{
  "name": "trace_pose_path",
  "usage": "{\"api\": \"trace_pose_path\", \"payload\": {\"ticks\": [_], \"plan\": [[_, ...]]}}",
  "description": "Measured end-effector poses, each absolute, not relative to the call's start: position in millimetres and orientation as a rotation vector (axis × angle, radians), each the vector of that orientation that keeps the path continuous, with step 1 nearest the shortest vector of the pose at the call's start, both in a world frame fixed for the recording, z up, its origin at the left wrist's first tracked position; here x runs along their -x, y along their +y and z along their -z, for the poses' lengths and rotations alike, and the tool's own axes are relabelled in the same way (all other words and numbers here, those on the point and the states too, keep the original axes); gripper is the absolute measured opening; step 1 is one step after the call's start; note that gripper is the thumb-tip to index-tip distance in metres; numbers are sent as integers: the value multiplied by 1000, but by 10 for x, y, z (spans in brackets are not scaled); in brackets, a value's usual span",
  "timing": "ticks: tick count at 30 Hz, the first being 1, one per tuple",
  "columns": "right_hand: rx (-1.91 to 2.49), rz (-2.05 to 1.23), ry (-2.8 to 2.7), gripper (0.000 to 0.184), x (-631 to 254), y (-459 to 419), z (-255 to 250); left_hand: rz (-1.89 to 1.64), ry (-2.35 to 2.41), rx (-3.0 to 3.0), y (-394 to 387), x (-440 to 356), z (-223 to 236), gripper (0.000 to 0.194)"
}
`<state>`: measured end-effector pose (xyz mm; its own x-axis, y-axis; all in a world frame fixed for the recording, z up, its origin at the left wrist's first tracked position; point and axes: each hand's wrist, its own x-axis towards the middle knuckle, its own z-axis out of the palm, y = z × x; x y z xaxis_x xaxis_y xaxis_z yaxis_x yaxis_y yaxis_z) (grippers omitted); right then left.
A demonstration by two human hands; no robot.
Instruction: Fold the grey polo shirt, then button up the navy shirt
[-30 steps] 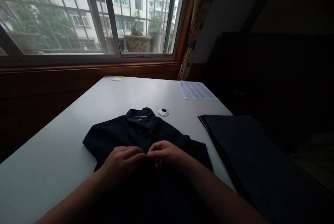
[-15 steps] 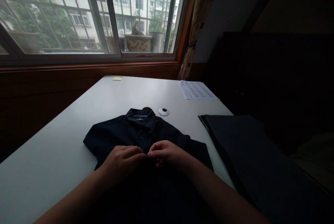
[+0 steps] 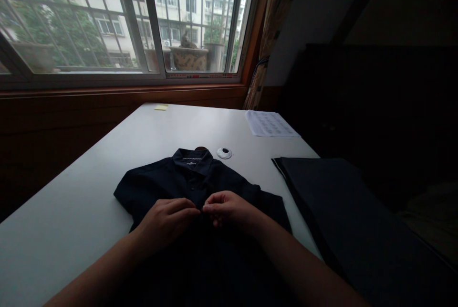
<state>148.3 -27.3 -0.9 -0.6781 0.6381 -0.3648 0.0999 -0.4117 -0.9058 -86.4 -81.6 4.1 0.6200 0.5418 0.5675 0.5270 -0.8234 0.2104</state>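
Note:
A dark navy shirt [image 3: 153, 178] lies face up, its collar [image 3: 193, 160] toward the window and its short sleeves spread to both sides. My left hand [image 3: 170, 218] is closed on the front placket, fingertips pinching the cloth at the middle of the chest. Just to its right, my right hand [image 3: 227, 209] pinches the same placket between thumb and forefinger, and the two sets of fingertips almost meet. Whether a button sits between them is too dark and small to tell. The lower part of the shirt fades into shadow between my forearms.
Under the shirt is a white table [image 3: 86, 178]. Folded dark cloth [image 3: 332, 202] lies at the right edge. Printed sheets [image 3: 272, 124] and a yellow sticky note [image 3: 161, 107] rest at the far end. A white ring-shaped piece [image 3: 224, 153] lies beyond the collar, below a barred window.
Both hands stay at the placket with only a very slight shift of the fingertips. The shirt and everything around it keep their places.

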Motion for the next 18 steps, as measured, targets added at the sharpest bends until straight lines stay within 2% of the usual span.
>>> {"api": "trace_pose_path", "payload": {"ticks": [18], "plan": [[1058, -2077, -1502, 32, -1443, -270, 93, -870, 1195, -2552, -772, 860, 91, 21]]}}
